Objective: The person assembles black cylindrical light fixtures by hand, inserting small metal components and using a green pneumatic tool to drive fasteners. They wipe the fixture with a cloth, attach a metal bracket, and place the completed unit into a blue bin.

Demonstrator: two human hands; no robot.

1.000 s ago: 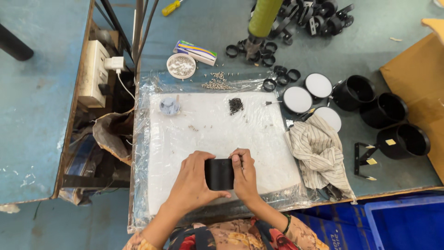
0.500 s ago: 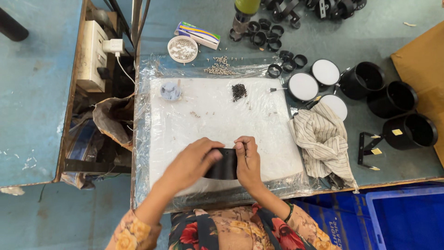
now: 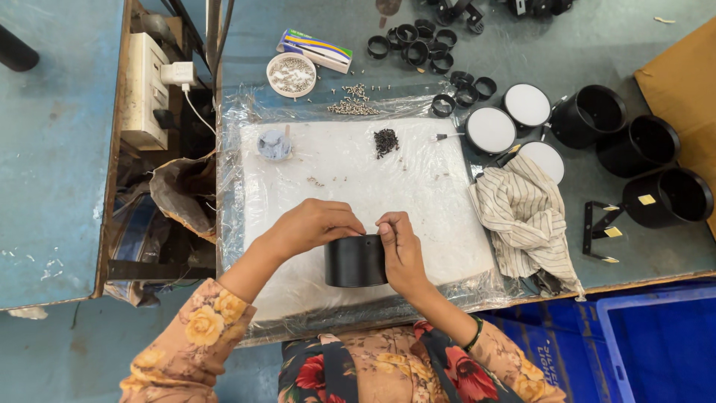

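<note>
Two-handed grip around black cylinder (image 3: 355,261)

The left hand (image 3: 313,226) covers the top left of the black cup (image 3: 356,260), and the right hand (image 3: 401,250) hides its right side. Can't tell what's in the right fingers, too small. Right of the cup, the striped cloth (image 3: 524,219) hides part of a white disc (image 3: 542,159) & some dark bits under its bottom corner. Far above the cup, black parts (image 3: 537,6) are cut off by the top edge. The tiny screws (image 3: 385,141) are too small to make out.
</note>
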